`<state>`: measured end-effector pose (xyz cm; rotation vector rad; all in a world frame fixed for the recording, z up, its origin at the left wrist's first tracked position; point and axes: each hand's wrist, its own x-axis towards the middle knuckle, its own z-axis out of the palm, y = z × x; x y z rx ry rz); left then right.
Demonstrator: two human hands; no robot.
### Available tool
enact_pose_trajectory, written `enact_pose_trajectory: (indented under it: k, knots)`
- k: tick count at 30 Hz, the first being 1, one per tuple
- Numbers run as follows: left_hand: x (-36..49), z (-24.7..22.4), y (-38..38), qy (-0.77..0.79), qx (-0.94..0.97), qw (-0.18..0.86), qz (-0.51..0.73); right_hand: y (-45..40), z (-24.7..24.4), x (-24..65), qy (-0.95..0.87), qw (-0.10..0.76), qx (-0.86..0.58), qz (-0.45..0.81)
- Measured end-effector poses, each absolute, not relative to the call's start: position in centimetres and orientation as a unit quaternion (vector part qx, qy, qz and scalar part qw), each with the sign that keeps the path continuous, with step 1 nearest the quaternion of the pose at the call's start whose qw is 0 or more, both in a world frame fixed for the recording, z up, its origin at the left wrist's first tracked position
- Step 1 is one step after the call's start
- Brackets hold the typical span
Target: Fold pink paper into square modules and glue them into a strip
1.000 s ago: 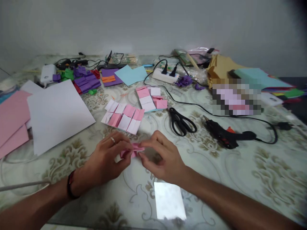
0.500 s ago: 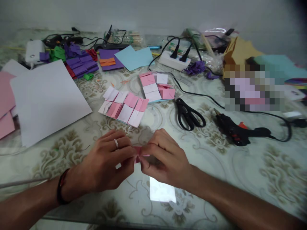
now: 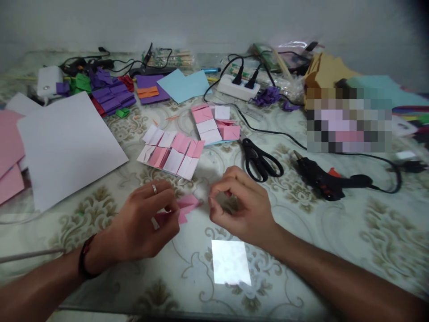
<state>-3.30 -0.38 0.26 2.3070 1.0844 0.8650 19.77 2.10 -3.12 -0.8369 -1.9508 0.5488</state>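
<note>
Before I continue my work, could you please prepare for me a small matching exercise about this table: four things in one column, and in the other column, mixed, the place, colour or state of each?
Column one
1. Loose pink folded paper
2. Scissors
3. Glue gun
4. Power strip

Column two
A. Black, with an orange part
B. White, with two black plugs in it
C. Held in the left hand
D. Black, with looped handles

Right pairs: 1-C, 2-D, 3-A, 4-B

We see a grey wall (image 3: 201, 22) behind the floral-patterned table (image 3: 187, 286), and a bright reflection (image 3: 231, 263) near its front edge.
</note>
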Motion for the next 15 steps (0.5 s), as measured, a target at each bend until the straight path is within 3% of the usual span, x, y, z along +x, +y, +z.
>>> enact_pose_trajectory:
  k: [6,15]
  knots:
    - [-2.8,-0.4,-0.8,0.358,0.852,0.218,0.313,1.3,-3.4,18.9,-0.833,0.447,-0.256,0.203]
    - [-2.8,-1.1,-0.9,0.334,0.859,0.202,0.332,0.9,-3.6,18.7,-0.834,0.444,-0.263,0.194]
